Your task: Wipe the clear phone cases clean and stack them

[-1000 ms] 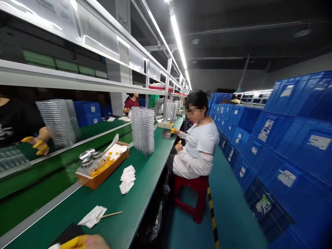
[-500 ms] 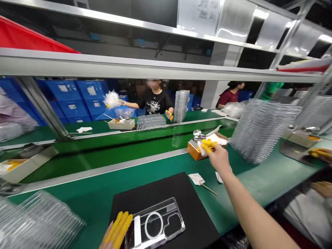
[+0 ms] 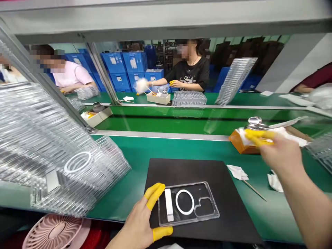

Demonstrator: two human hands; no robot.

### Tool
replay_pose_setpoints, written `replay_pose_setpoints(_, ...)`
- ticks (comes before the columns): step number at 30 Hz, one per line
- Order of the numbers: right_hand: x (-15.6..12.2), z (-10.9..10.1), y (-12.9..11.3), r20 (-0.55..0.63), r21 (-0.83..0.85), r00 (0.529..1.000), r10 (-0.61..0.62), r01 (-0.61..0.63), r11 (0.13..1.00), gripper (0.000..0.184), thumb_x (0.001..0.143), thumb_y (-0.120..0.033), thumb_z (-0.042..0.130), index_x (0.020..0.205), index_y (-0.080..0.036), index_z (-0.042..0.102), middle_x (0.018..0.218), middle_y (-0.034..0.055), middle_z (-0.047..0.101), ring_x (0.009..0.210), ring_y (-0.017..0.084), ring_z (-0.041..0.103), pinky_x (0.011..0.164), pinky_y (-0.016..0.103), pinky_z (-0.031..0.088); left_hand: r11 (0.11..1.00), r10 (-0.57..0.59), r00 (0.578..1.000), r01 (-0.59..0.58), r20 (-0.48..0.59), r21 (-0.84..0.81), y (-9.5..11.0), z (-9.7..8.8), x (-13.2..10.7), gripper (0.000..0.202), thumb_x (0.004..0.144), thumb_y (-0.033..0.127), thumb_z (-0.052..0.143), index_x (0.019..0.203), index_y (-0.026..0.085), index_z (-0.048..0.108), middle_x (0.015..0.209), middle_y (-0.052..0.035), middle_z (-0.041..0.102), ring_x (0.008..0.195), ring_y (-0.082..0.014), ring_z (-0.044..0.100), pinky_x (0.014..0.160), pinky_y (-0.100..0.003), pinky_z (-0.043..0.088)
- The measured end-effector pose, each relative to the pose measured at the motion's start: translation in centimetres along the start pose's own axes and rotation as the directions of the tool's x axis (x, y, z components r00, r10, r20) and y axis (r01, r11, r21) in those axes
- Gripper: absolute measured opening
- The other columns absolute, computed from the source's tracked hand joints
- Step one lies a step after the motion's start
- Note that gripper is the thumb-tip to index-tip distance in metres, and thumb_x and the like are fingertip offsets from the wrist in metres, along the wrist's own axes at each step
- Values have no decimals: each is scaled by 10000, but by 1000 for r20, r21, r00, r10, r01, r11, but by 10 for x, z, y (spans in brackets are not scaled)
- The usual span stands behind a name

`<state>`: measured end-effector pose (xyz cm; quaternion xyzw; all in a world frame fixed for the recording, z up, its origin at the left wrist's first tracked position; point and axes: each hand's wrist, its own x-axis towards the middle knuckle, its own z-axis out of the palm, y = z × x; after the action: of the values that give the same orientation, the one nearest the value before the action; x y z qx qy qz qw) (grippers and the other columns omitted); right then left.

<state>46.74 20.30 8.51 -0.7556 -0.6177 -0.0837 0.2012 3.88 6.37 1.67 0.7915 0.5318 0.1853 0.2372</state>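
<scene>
A clear phone case [image 3: 189, 204] with a white ring and a white strip lies flat on a black mat [image 3: 228, 221] at the near edge of the green bench. My left hand [image 3: 140, 224], in yellow finger cots, grips the case's left end between thumb and forefinger. My right hand [image 3: 277, 152] is stretched out to the right over an orange box [image 3: 237, 143] that holds white wipes and a metal-lidded jar [image 3: 255, 121]. Its yellow-tipped fingers are blurred above the white wipes. I cannot see whether they hold anything.
A tall leaning stack of clear cases [image 3: 52, 152] fills the left side, with a pink fan [image 3: 57, 231] below it. A white wipe [image 3: 237, 172] and a thin stick [image 3: 252, 189] lie right of the mat. Beyond runs a green conveyor [image 3: 160, 124], where other people work.
My view has swung left and down to the mat. My left hand now grips the case's end. My right hand stays at the orange box.
</scene>
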Motion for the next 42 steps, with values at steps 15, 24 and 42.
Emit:
replay_pose_setpoints(15,-168,34,-166,-185,480,787,-588,595,645,268,853,-59,500,908,-260,668,865,-2,668,935,192,544,965,386,335,990,121,993,-121,9,66,0,-3,2,1167,669,412,862,1498,358,42,1422,-132,483,1275,-340,524,985,-471,529)
replay_pose_setpoints(24,-167,37,-186,-247,559,686,-685,678,478,233,927,-145,466,969,-256,666,839,-14,682,933,183,546,995,387,294,989,125,992,-127,29,75,-1,-2,4,1250,691,463,835,1498,347,-114,1408,-149,492,1274,-353,521,976,-496,528)
replay_pose_setpoints(42,-141,25,-170,58,680,173,-983,714,166,222,846,-110,532,924,-268,666,848,-24,659,902,159,511,1073,426,256,994,104,991,-102,83,-24,-1,-3,5,1137,710,468,817,1529,268,54,1483,-164,428,1364,-339,414,1088,-492,416)
